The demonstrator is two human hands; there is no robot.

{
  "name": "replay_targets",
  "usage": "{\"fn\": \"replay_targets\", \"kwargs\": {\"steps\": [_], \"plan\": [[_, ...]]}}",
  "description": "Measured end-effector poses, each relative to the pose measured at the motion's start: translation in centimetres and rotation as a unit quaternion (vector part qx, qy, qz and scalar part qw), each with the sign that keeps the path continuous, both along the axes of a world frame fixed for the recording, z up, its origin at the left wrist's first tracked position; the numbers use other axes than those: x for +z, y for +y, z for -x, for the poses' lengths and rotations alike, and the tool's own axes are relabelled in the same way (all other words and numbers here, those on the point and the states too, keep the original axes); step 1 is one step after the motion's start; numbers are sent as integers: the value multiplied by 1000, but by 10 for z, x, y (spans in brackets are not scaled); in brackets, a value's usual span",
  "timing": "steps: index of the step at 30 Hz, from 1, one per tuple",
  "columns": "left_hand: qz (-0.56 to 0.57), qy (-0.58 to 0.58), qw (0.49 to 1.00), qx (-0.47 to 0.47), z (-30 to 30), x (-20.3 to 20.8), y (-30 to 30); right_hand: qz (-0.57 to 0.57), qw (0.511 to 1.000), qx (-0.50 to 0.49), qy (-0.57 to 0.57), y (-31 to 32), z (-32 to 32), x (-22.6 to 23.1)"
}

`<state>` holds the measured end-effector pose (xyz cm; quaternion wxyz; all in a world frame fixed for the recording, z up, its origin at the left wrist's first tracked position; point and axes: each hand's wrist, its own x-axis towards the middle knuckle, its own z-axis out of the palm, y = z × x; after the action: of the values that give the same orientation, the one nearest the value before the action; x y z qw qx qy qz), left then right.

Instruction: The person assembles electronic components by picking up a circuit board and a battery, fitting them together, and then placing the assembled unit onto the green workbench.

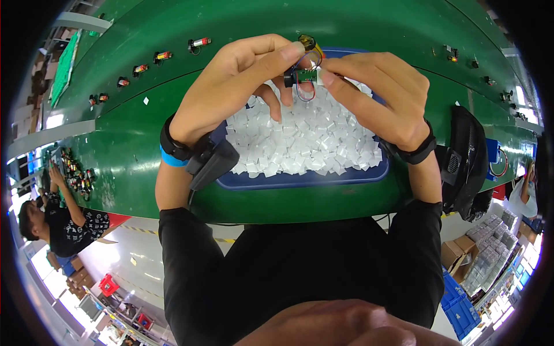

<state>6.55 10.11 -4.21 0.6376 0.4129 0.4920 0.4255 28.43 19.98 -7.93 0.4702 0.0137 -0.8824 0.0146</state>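
Above a blue tray (pixel 303 184), my left hand (pixel 245 78) grips a small battery-and-circuit-board assembly. Its green circuit board (pixel 306 75) has a black round part at its left side, thin red and dark wires looping round it, and a yellowish wrapped end (pixel 307 42) above. My right hand (pixel 384 95) is closed, thumb and forefinger pinching a small white piece (pixel 320 77) against the board's right edge. A heap of small white square pieces (pixel 306 141) fills the tray below both hands. My left palm and fingers hide part of the assembly.
Similar assemblies (pixel 164 56) stand in a row along the green table (pixel 242 17) at left, with more at right. A black plastic bag (pixel 464 161) lies right of my arm. At far left a co-worker (pixel 57 225) sits by a cluster of assemblies (pixel 78 176).
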Motion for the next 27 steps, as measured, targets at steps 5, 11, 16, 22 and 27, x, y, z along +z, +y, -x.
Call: {"fn": "replay_targets", "kwargs": {"steps": [5, 11, 16, 22, 27], "plan": [[-52, 79, 996, -4, 2, -5, 1, 8, 999, -1, -37, 1, 5, -7], [-111, 120, 985, 62, -3, -20, 0, 92, 992, -23, -80, -6, 4, -12], [-169, 264, 939, 144, -21, -20, -4, 273, 961, -1, -48, -13, 9, -12], [-259, 390, 866, 174, -24, -29, -6, 576, 812, 58, -66, -25, 7, -2], [-278, 427, 846, 155, -23, -24, -6, 660, 743, 104, -38, -15, 4, -3]]}}
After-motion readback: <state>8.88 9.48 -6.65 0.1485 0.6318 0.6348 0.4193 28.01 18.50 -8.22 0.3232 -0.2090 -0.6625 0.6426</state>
